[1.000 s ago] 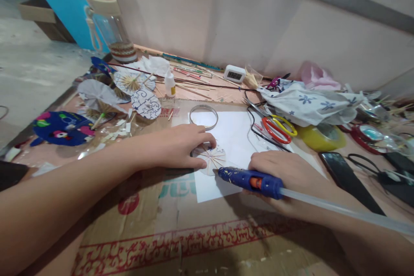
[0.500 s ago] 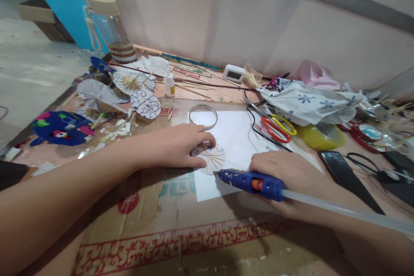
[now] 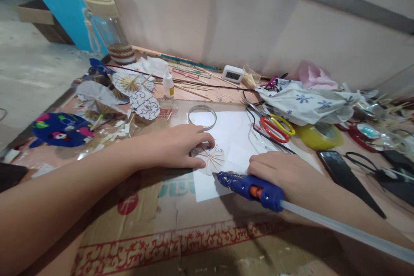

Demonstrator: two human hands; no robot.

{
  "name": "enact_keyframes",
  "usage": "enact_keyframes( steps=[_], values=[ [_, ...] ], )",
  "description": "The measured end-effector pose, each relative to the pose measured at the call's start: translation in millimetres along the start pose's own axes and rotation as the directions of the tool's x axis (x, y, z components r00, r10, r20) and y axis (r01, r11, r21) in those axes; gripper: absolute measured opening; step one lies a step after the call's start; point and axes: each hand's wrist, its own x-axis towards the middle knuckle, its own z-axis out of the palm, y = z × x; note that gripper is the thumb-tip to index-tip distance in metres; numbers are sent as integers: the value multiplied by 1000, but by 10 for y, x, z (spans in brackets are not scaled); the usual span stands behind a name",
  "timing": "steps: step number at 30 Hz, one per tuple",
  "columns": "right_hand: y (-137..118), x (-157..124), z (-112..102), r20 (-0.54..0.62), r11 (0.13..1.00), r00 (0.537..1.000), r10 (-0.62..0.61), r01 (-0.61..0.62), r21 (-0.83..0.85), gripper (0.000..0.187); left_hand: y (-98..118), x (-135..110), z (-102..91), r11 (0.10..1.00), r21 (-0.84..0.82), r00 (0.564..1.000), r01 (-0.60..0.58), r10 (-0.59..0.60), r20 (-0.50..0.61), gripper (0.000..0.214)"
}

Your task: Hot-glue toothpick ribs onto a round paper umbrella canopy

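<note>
A small round paper umbrella top [image 3: 214, 160] with thin wooden ribs lies on a white sheet of paper [image 3: 207, 187]. My left hand [image 3: 181, 146] holds its left edge, thumb and forefinger curled against it. My right hand [image 3: 274, 170] is closed around a blue hot glue gun [image 3: 249, 187], its handle hidden by the fingers. The nozzle points left, close by the disc's lower right edge; whether it touches I cannot tell. A long translucent glue stick [image 3: 339, 226] sticks out of the gun's back. A metal ring [image 3: 202, 127] lies just beyond my left hand.
Cardboard [image 3: 155, 233] covers the work surface. Small paper umbrellas [image 3: 145, 104] and a blue patterned one [image 3: 63, 130] lie left. Behind stand a glue bottle [image 3: 168, 84], a glass bottle [image 3: 108, 30] and a timer [image 3: 233, 74]. Scissors [image 3: 274, 128], yellow tape [image 3: 318, 137] and a phone [image 3: 349, 181] lie right.
The back of the glue gun has dipped a little, so the glue stick slants more steeply down to the right. My left hand and the umbrella top stay nearly still.
</note>
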Motion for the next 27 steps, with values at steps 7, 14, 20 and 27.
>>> enact_keyframes(
  steps=[7,14,20,27],
  values=[
    [-58,45,-16,-9,1000,1000,16,-16,5,10,-1,-5,-2,1000,-6,1000,0,0,6,45],
    [133,-92,-128,-205,986,969,140,-117,122,7,-7,-12,1,1000,-6,1000,-5,5,-13,43],
    [735,73,-128,-449,778,638,626,-468,420,69,-10,-31,-3,1000,-10,1000,1,-1,-10,42],
    [1094,586,-203,-245,750,711,659,-592,297,90,20,-40,-35,1000,-16,1000,12,-12,-5,43]
  ],
)
